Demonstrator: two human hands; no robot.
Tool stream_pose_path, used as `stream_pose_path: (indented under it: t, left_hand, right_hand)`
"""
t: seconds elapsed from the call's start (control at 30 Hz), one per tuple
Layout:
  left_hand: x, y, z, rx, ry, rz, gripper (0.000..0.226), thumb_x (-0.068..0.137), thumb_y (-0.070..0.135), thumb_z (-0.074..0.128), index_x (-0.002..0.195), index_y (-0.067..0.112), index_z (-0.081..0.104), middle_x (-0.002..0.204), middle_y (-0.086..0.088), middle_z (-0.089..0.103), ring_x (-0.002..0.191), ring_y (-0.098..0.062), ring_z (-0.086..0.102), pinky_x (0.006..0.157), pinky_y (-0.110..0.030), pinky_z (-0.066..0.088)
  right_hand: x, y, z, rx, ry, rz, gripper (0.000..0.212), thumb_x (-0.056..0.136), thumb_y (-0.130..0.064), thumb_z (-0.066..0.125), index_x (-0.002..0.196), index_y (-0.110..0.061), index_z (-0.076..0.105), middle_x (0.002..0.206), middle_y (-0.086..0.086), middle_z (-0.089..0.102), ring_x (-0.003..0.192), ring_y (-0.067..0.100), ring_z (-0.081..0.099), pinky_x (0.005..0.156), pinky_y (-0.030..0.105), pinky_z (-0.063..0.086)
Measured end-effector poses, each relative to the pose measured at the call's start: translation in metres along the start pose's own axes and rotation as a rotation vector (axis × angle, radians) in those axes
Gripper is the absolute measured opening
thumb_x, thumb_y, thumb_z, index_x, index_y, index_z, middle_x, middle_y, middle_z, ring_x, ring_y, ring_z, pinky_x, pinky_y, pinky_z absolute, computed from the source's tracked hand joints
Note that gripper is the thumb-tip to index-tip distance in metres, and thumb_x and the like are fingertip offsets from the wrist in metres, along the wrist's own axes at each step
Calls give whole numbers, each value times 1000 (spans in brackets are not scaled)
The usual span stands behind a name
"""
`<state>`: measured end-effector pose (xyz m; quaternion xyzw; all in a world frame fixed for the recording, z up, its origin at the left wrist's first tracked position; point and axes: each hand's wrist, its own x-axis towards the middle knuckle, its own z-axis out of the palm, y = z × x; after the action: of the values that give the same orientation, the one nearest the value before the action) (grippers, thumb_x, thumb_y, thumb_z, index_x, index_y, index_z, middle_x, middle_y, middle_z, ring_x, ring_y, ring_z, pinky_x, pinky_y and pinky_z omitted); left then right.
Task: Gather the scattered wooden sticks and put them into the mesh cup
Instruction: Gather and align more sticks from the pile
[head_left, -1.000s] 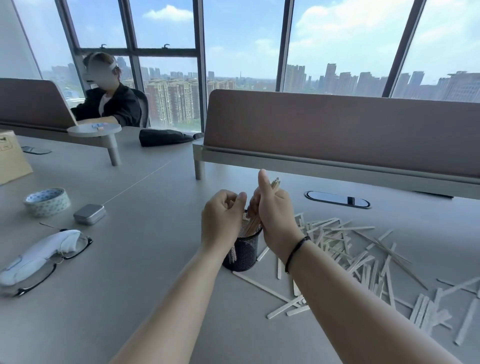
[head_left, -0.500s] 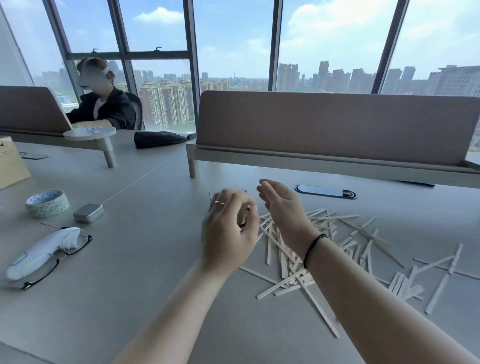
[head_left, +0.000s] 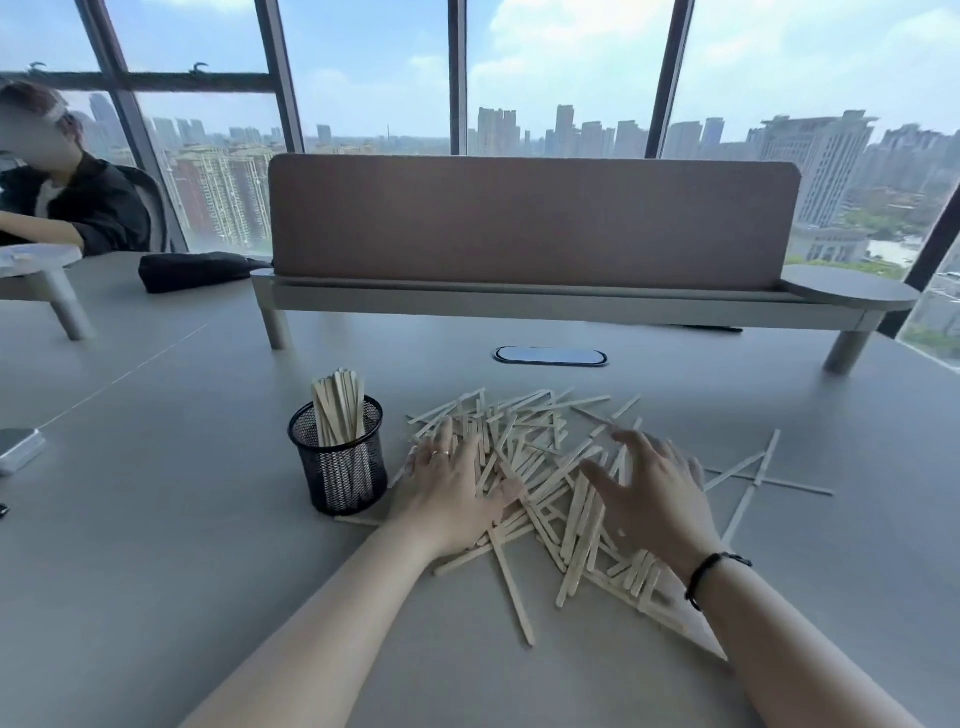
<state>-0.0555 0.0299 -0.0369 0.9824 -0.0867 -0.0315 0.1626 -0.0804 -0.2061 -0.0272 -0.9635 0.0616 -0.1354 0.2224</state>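
My left hand (head_left: 449, 493) lies flat on the near-left edge of the pile, fingers (head_left: 441, 447) straight and spread over the sticks, pressing on them and pinching nothing. My right hand (head_left: 654, 493) is over the right side of the pile with its fingers (head_left: 628, 441) splayed and relaxed; it is motion-blurred, so I think it is just touching the top sticks, but I can't be sure it isn't slightly above them. Neither hand grips a stick.

Between and under both palms sits the heap of loose wooden sticks (head_left: 540, 467), criss-crossed on the tabletop (head_left: 156, 519). A few strays lie apart: one long stick (head_left: 511, 587) pointing toward me near my left wrist, and a small crossed group (head_left: 753, 478) off to the right, beyond my right hand.

The black mesh cup (head_left: 340, 457) stands upright just left of my left hand, close to it but not touching as far as I can see. It holds a bundle of sticks (head_left: 337, 410) standing on end, tips above the rim.

I judge the job well short of half done: one bundle is in, and most sticks are out on the tabletop. Next I'd rake the heap together between my palms, then grip a handful.
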Motion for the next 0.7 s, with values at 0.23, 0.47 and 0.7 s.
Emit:
stream_pose_path:
  t: [0.23,0.47,0.7]
  left_hand:
    - [7,18,6,-66,30,82,88,85,84,33,155,32,23,169,4,0,155,-20,9,121,-45,19]
    - [-6,31,9,-152,92,215,87,77,81,53,150,40,31,167,13,10,153,-9,10,122,-40,23]
    - [-14,20,4,-3,54,46,124,58,103,37,158,32,18,169,0,11,154,-22,13,125,-44,11]
  right_hand:
    - [8,7,11,-60,-117,40,77,85,-81,32,143,-31,40,148,0,46,142,21,35,119,52,18]
    - [6,-5,16,-11,-94,-18,73,86,-74,45,142,-26,43,145,1,49,136,23,42,115,42,26]
    - [2,5,1,-5,78,78,72,84,-72,50,140,-28,44,141,2,51,133,24,45,111,42,33]
